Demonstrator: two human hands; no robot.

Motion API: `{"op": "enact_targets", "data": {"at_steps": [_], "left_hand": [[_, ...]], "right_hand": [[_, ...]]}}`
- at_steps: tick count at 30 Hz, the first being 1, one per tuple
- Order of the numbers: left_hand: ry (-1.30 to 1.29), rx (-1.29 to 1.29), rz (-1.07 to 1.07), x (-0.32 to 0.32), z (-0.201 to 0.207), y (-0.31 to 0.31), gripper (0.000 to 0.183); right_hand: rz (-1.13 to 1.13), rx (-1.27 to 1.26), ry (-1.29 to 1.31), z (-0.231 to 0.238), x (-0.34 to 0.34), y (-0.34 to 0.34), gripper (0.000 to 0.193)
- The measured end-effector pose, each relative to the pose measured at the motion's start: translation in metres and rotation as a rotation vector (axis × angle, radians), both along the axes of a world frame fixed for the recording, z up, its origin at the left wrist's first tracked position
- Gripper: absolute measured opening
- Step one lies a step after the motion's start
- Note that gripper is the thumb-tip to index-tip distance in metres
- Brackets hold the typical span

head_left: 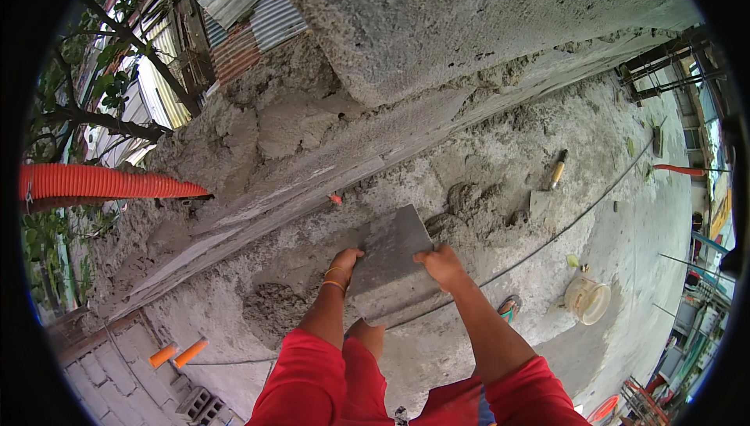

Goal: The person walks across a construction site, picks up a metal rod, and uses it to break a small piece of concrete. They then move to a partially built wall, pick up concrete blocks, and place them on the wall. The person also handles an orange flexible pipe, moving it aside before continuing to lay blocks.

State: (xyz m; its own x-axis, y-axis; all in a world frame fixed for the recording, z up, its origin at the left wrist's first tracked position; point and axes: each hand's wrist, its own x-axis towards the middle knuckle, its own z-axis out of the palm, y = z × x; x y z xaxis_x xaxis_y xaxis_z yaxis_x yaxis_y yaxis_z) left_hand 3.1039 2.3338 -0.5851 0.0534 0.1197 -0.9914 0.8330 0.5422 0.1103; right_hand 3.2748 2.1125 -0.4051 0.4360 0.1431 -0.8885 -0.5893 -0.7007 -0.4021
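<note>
A smooth grey concrete block (394,250) is held up in front of me over the floor, tilted so its top face and near side show. My left hand (344,264) grips its left edge, a yellow band round the wrist. Opposite, my right hand (443,264) clasps the right edge; the fingers of both hands are partly hidden behind the block. Ahead runs a low wall (312,184) with rough wet mortar (258,125) on its top left. A large grey block (484,20) sits on that wall at the top of the view.
Mortar heaps (473,203) lie on the concrete floor (625,215), near a trowel (558,170) with a yellow-and-black handle. A dark cable (539,248) crosses behind the held block. A whitish bucket (587,299) stands right. An orange corrugated pipe (117,184) meets the wall at left.
</note>
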Motion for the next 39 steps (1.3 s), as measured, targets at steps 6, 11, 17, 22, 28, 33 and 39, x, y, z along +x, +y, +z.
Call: {"op": "enact_targets", "data": {"at_steps": [6, 11, 17, 22, 28, 33, 39], "left_hand": [[-0.009, -0.009, -0.057, 0.004, -0.045, 0.011, 0.052], [0.019, 0.021, -0.133, 0.032, -0.016, 0.014, 0.048], [-0.06, -0.041, 0.095, 0.037, 0.047, 0.019, 0.043], [-0.327, -0.112, 0.295, -0.003, 0.1, 0.024, 0.05], [-0.308, 0.143, 0.01, -0.005, 0.203, -0.013, 0.061], [-0.486, 0.607, -0.523, 0.002, 0.345, -0.054, 0.05], [-0.874, 0.619, -0.44, -0.015, 0.569, -0.098, 0.039]], "right_hand": [[0.047, -0.023, 0.1, -0.021, 0.026, 0.021, 0.064], [0.034, -0.07, 0.16, -0.036, 0.044, 0.022, 0.068], [0.664, -0.148, -0.232, -0.069, 0.054, 0.034, 0.061], [0.707, -0.128, -0.473, -0.058, 0.038, 0.037, 0.065], [0.393, -0.02, -0.217, 0.03, 0.04, 0.01, 0.063], [-0.066, 0.387, 0.022, 0.213, 0.048, -0.008, 0.05], [-0.226, 1.436, 0.247, 0.51, 0.096, 0.058, 0.071]]}}
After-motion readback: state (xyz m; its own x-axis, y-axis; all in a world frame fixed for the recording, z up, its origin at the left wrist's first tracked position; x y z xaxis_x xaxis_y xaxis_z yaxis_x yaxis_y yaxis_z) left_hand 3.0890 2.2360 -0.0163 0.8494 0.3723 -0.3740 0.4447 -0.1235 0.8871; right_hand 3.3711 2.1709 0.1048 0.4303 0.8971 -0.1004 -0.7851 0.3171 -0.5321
